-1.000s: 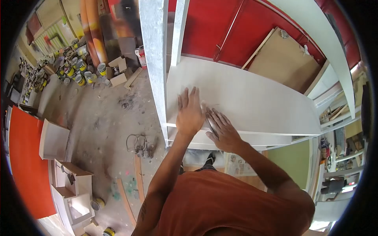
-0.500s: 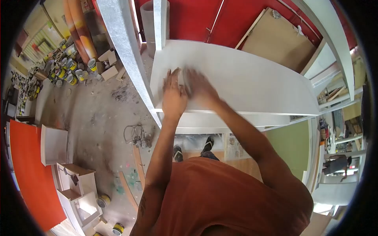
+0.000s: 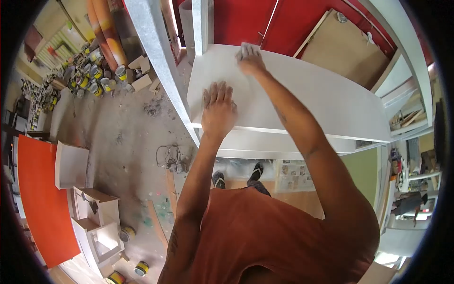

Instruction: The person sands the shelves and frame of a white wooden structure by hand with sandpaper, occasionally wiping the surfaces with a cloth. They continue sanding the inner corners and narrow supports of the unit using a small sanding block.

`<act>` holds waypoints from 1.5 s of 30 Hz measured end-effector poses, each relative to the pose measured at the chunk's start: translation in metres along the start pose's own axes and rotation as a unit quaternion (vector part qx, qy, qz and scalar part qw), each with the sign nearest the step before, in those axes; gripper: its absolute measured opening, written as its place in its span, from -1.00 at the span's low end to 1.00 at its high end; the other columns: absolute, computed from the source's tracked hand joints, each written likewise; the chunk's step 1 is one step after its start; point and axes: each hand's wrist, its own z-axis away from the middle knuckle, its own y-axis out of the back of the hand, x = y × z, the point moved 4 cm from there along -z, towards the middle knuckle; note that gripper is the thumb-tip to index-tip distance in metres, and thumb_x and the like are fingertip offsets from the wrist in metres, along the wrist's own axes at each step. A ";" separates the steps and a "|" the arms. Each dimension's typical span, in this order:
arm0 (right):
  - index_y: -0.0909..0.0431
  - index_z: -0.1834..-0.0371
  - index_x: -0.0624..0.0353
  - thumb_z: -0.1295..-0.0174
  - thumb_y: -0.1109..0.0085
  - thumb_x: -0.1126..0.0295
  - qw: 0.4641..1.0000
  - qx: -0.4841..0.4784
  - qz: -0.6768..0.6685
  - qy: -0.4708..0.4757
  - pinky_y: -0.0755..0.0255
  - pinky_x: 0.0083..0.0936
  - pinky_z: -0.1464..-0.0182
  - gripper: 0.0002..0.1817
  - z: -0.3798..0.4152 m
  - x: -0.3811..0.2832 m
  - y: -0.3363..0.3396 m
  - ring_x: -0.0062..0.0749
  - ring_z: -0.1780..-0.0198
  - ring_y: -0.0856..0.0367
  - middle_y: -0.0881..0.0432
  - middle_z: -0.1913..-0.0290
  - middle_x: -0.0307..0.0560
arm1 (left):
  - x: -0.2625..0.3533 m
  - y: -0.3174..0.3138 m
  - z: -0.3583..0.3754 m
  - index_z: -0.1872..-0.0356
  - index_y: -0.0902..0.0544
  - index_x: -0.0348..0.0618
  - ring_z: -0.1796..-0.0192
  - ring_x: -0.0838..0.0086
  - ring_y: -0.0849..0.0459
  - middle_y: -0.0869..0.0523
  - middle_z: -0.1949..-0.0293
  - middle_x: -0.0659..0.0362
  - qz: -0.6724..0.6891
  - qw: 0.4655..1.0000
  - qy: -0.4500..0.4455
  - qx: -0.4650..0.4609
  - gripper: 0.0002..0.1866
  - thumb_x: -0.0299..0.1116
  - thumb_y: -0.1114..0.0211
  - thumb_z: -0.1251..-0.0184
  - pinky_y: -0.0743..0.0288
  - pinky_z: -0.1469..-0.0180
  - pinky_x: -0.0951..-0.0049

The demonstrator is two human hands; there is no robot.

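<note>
A white panel point(image 3: 293, 90) lies flat before me, like a shelf in a white-painted frame. My left hand point(image 3: 220, 109) rests palm down on its near left part, the dusty fingers stretched out and holding nothing. Farther off, my right hand point(image 3: 250, 60) is at the panel's far edge, slightly blurred, with its fingers bent and pressed together. A greyish patch shows at those fingertips; whether it is dust or a thin pad under them I cannot make out.
A white upright post point(image 3: 158, 61) rises left of the panel. Red panels point(image 3: 241, 23) and a brown board point(image 3: 347, 49) stand behind. Paint cans point(image 3: 97, 72) and cardboard litter the floor at left. White cabinets point(image 3: 97, 227) stand lower left. Another person point(image 3: 409, 202) is far right.
My right hand has moved away from beside my left hand to the panel's far edge. My left hand stays on the panel's near left part. The whole view has shifted slightly.
</note>
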 end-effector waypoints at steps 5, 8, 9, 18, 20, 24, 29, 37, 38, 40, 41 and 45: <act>-0.10 -0.58 0.35 -0.48 0.02 0.03 0.976 -0.058 0.034 0.208 0.11 -0.07 -0.64 -0.23 0.204 -0.063 0.061 0.05 -0.64 -0.04 -0.10 -0.62 0.24 | -0.005 0.000 -0.003 -0.35 -0.45 -0.28 -0.55 0.01 -0.29 -0.47 -0.43 -0.01 0.055 0.998 0.013 0.021 -0.49 -0.41 -0.12 -0.37 -0.01 -0.61 -0.10; -0.09 -0.61 0.27 -0.52 0.09 -0.02 0.956 -0.145 -0.038 0.251 0.12 -0.08 -0.65 -0.25 0.239 -0.050 0.103 0.00 -0.67 0.06 -0.01 -0.66 0.13 | 0.001 -0.002 -0.003 -0.36 -0.43 -0.29 -0.55 0.01 -0.28 -0.47 -0.43 -0.03 0.056 0.996 0.037 0.053 -0.50 -0.41 -0.08 -0.41 0.01 -0.61 -0.10; -0.08 -0.62 0.22 -0.53 0.13 -0.05 0.947 -0.175 0.016 0.268 0.11 -0.08 -0.65 -0.24 0.224 -0.035 0.092 -0.03 -0.68 0.08 0.00 -0.67 0.12 | 0.002 -0.006 0.000 -0.37 -0.43 -0.31 -0.55 0.01 -0.28 -0.46 -0.44 -0.03 0.039 0.998 0.029 0.049 -0.49 -0.39 -0.08 -0.42 0.02 -0.61 -0.11; -0.01 -0.63 0.28 -0.55 0.41 -0.18 0.998 -0.014 0.017 -0.057 0.16 -0.09 -0.65 -0.18 -0.009 0.019 0.004 0.03 -0.66 0.05 -0.03 -0.66 0.16 | 0.004 0.011 0.001 -0.16 -0.68 -0.07 -0.51 0.02 -0.36 -0.51 -0.39 0.01 0.047 0.992 -0.111 -0.025 -0.62 -0.28 -0.22 -0.34 -0.07 -0.57 -0.17; -0.04 -0.61 0.33 -0.57 0.36 -0.12 0.998 -0.008 0.055 -0.009 0.12 -0.12 -0.64 -0.21 0.035 -0.005 0.009 0.05 -0.65 0.01 -0.07 -0.64 0.19 | 0.001 0.012 0.003 -0.07 -0.72 -0.06 -0.46 0.01 -0.43 -0.57 -0.34 0.03 0.077 0.981 -0.170 -0.060 -0.68 -0.29 -0.24 -0.33 -0.15 -0.55 -0.12; -0.11 -0.58 0.33 -0.55 0.21 -0.11 0.980 -0.058 -0.006 0.189 0.10 -0.05 -0.64 -0.22 0.225 -0.053 0.070 0.07 -0.64 -0.03 -0.10 -0.62 0.22 | -0.025 0.007 -0.007 -0.02 -0.72 -0.14 -0.36 0.05 -0.54 -0.71 -0.16 0.03 0.338 0.940 0.028 0.032 -0.74 -0.42 -0.27 -0.34 -0.33 -0.49 0.15; 0.01 -0.67 0.11 -0.52 0.11 -0.05 0.955 -0.200 0.017 0.218 0.20 -0.12 -0.66 -0.22 0.206 -0.002 0.081 -0.04 -0.69 0.16 0.07 -0.69 0.08 | 0.008 0.004 -0.002 -0.26 -0.58 -0.09 -0.49 0.07 -0.39 -0.56 -0.35 0.04 0.113 0.991 -0.065 -0.008 -0.58 -0.24 -0.22 -0.43 -0.15 -0.56 -0.04; -0.08 -0.58 0.35 -0.58 0.35 -0.02 0.995 -0.005 0.102 0.009 0.04 0.05 -0.60 -0.27 0.001 0.080 -0.009 0.20 -0.61 -0.05 -0.12 -0.61 0.27 | 0.029 0.012 0.015 -0.38 -0.51 0.02 -0.55 0.06 -0.27 -0.38 -0.49 0.05 0.105 0.958 -0.241 -0.116 -0.48 -0.11 -0.23 -0.44 -0.05 -0.57 -0.15; -0.09 -0.57 0.38 -0.58 0.38 -0.01 0.989 0.040 0.132 0.048 0.03 0.05 -0.59 -0.28 0.014 0.077 -0.017 0.20 -0.61 -0.06 -0.15 -0.59 0.29 | 0.030 0.012 0.020 -0.40 -0.49 0.01 -0.55 0.04 -0.26 -0.37 -0.49 0.04 0.130 0.937 -0.286 -0.151 -0.46 -0.12 -0.23 -0.45 -0.05 -0.57 -0.15; -0.09 -0.57 0.39 -0.55 0.18 0.05 0.992 0.042 0.021 0.115 0.01 -0.03 -0.59 -0.28 0.119 0.025 0.040 0.13 -0.61 -0.09 -0.19 -0.56 0.31 | 0.019 0.018 0.034 -0.43 -0.45 -0.03 -0.56 0.04 -0.25 -0.36 -0.50 0.03 0.107 0.950 -0.245 -0.161 -0.44 -0.12 -0.22 -0.46 -0.04 -0.57 -0.15; -0.09 -0.57 0.39 -0.52 0.08 0.10 0.992 0.021 0.016 0.127 0.04 -0.07 -0.61 -0.27 0.170 0.008 0.064 0.10 -0.62 -0.07 -0.17 -0.58 0.27 | 0.013 0.022 0.038 -0.46 -0.41 -0.06 -0.57 0.03 -0.24 -0.34 -0.51 0.01 0.078 0.959 -0.212 -0.170 -0.41 -0.11 -0.21 -0.47 -0.04 -0.57 -0.15; -0.07 -0.60 0.30 -0.51 0.03 0.04 0.971 -0.107 -0.029 0.212 0.08 -0.10 -0.63 -0.24 0.262 0.018 0.120 0.06 -0.63 -0.03 -0.09 -0.62 0.19 | 0.015 0.027 0.042 -0.48 -0.33 -0.27 -0.60 0.04 -0.18 -0.29 -0.53 -0.06 -0.028 0.986 -0.103 -0.126 -0.33 -0.08 -0.17 -0.49 0.00 -0.57 -0.15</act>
